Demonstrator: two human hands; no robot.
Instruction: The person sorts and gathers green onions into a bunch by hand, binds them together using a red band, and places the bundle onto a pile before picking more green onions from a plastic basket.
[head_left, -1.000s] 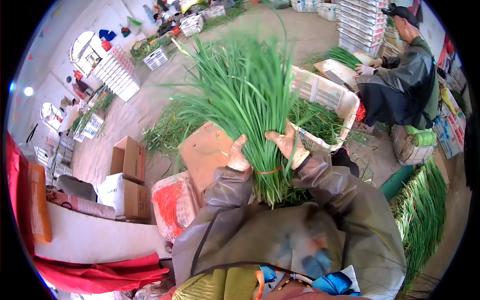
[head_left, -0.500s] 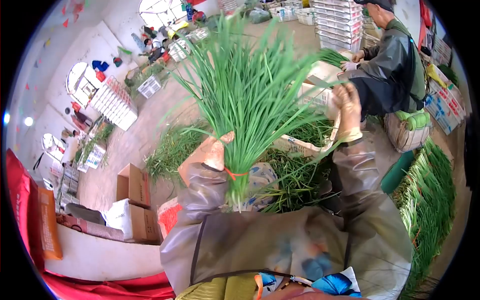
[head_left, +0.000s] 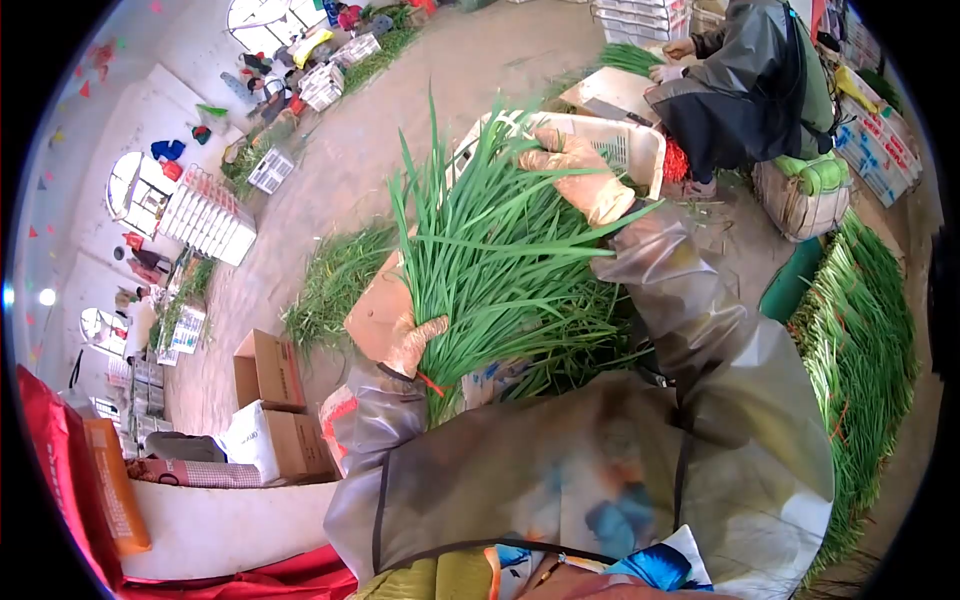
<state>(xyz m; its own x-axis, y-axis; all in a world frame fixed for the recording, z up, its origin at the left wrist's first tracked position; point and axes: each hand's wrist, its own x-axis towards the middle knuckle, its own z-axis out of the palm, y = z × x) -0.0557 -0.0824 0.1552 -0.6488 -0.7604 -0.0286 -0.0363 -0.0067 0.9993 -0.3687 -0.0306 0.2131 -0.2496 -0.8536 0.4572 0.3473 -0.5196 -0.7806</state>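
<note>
A big bunch of garlic chives [head_left: 490, 260] leans to the right in front of me, its long green leaves fanning out. My left hand [head_left: 410, 343], in a soiled glove, is wrapped round the lower stems. An orange-red band [head_left: 430, 384] shows just below that hand, near the stem ends. My right hand [head_left: 580, 178], also gloved, lies at the upper leaves with its fingers curled over some of them. Beneath the bunch, loose chives [head_left: 570, 365] lie close to my apron. Behind the leaves stands a white plastic crate [head_left: 645, 160], partly covered.
A brown board [head_left: 378, 315] is beside my left hand. Loose greens [head_left: 340, 285] lie on the floor to the left, near an open cardboard box [head_left: 268, 370]. Stacked banded chives [head_left: 865, 380] line the right side. A co-worker [head_left: 740, 100] sits ahead on the right.
The bunch has tipped from upright to leaning right and lower. My right hand has moved left and down from beside the bunch onto its leaves. My left hand keeps its hold.
</note>
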